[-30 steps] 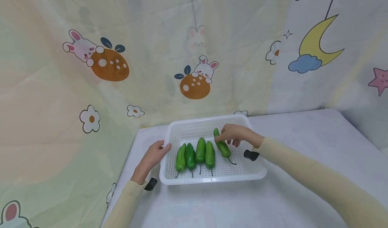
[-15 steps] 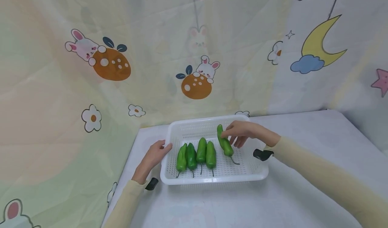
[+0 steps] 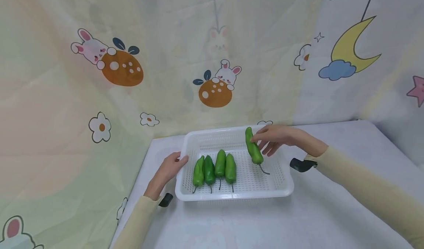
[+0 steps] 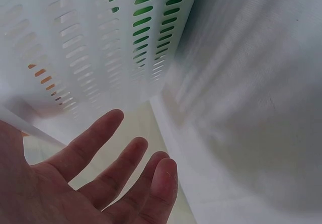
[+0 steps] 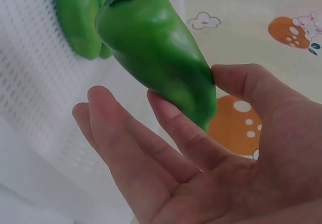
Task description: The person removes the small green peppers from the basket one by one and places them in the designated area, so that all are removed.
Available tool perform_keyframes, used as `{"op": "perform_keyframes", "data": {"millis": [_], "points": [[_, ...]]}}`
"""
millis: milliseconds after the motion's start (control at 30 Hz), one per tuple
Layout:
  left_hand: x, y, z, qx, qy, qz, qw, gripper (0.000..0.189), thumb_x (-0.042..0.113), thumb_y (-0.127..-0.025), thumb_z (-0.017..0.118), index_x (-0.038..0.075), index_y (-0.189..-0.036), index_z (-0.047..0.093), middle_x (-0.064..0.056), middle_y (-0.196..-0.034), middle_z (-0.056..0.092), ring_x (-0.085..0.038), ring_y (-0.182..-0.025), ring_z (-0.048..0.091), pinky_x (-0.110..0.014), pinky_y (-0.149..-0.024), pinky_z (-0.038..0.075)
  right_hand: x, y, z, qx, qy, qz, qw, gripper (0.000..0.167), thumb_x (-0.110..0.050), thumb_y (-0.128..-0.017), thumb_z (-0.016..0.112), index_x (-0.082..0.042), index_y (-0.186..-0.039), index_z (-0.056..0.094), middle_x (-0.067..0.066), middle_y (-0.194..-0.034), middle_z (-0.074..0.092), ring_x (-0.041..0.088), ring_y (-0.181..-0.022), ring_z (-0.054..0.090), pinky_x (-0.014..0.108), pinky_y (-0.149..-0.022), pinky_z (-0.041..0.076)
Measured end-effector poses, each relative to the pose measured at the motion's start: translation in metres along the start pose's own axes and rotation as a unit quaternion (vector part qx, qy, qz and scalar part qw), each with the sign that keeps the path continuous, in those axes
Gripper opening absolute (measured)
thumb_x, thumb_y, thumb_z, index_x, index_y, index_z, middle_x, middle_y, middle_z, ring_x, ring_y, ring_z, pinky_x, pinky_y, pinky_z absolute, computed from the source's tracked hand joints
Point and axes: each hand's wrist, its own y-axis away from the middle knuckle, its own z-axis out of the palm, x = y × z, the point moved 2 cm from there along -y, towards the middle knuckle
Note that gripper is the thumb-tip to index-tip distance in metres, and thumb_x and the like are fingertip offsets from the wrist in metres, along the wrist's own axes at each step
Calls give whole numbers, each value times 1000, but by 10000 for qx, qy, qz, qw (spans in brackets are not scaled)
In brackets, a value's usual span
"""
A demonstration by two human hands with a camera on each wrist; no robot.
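Between its thumb and a fingertip, my right hand (image 3: pixel 279 135) pinches a green pepper (image 3: pixel 253 148), stem end down, over the right part of a white plastic basket (image 3: pixel 238 196). The right wrist view shows the pepper (image 5: pixel 156 45) up close, the other fingers spread free of it. Several more green peppers (image 3: pixel 220 165) lie side by side in the left half of the basket, stems toward the front. My left hand (image 3: pixel 169 168) is at the basket's left rim, thumb on the edge. In the left wrist view its fingers (image 4: pixel 108 176) extend loosely beside the slotted wall (image 4: pixel 100 38).
A white cloth-covered table (image 3: pixel 225 223) bears the basket. Behind it hangs a printed fabric backdrop (image 3: pixel 172 76) with rabbits, flowers and a moon. Each wrist carries a small black camera, such as the right one (image 3: pixel 302 164).
My right hand has lifted the pepper up and carried it to the right, away from the other peppers. My left hand stays at the left rim.
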Motion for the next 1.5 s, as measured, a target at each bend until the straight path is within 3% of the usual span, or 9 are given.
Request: {"op": "perform_keyframes", "data": {"millis": [333, 600, 1000, 1500], "points": [[-1, 0, 2, 10, 70, -11, 10000, 54, 48, -99, 57, 13, -140, 55, -13, -118, 67, -20, -88, 71, -35, -70, 63, 2, 15, -15, 23, 35, -37, 10000, 55, -42, -99, 59, 1, -134, 56, 16, -116, 73, 33, -105, 72, 40, -83, 63], [0, 3, 1, 3, 118, 29, 9999, 54, 46, -100, 57, 11, -140, 55, -14, -116, 68, -19, -87, 71, -37, -70, 64, 2, 27, -25, 44, 10, -89, 10000, 50, -40, -100, 58, 0, -129, 61, 15, -115, 73, 27, -100, 74, 41, -83, 63], [-2, 4, 2, 24, 129, -37, 9999, 55, 48, -99, 56, 12, -141, 55, -13, -118, 67, -20, -89, 71, -38, -73, 64, 8, 42, -39, 99, 2, 42, 9999, 53, -41, -101, 57, 1, -133, 59, 14, -115, 73, 29, -102, 74, 42, -85, 63], [1, 4, 1, 24, 142, -43, 9999, 56, 49, -99, 56, 12, -141, 54, -14, -120, 67, -21, -91, 71, -38, -72, 64, 32, 58, -59, 187, 127, 237, 9995, 58, -42, -102, 54, 3, -140, 52, 15, -119, 71, 29, -103, 74, 42, -85, 63]]}}
